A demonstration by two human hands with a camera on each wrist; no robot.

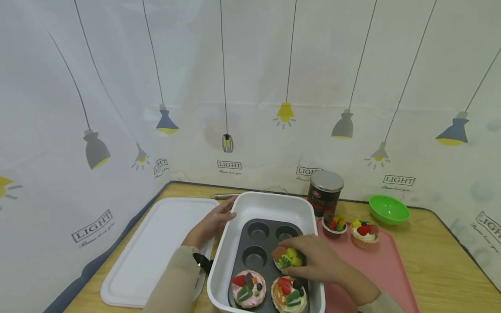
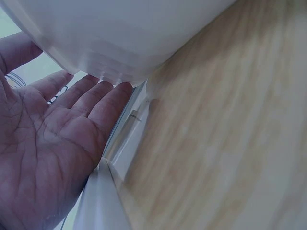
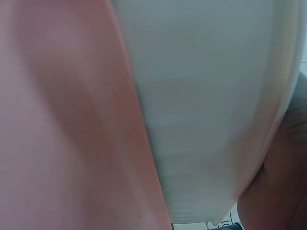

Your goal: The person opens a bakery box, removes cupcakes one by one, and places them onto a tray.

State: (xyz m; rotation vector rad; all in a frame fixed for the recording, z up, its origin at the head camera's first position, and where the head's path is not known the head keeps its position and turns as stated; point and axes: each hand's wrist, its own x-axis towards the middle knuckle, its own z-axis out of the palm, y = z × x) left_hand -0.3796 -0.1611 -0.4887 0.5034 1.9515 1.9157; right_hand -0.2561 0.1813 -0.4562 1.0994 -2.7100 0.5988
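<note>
Nearest us, a pale sleeve (image 1: 172, 278) leads to our left hand (image 1: 209, 224), its fingers extended against the side of a white tub (image 1: 274, 209). Our right hand (image 1: 315, 256) pinches a fruit-topped tart (image 1: 288, 259) at the middle right-hand cup of a dark muffin tin (image 1: 271, 242) inside the tub; we cannot tell whether it is seated. A pink-cream tart (image 1: 248, 288) and a pale-cream tart (image 1: 288, 294) fill the tin's two nearest cups. On our right, a pink tray (image 1: 375, 265) bears a brown-cupped dessert (image 1: 333, 224) and a strawberry tart (image 1: 364, 234); beyond stand an espresso canister (image 1: 325, 193) and a green bowl (image 1: 389, 209). A white tray (image 1: 160, 248) lies on the left.
</note>
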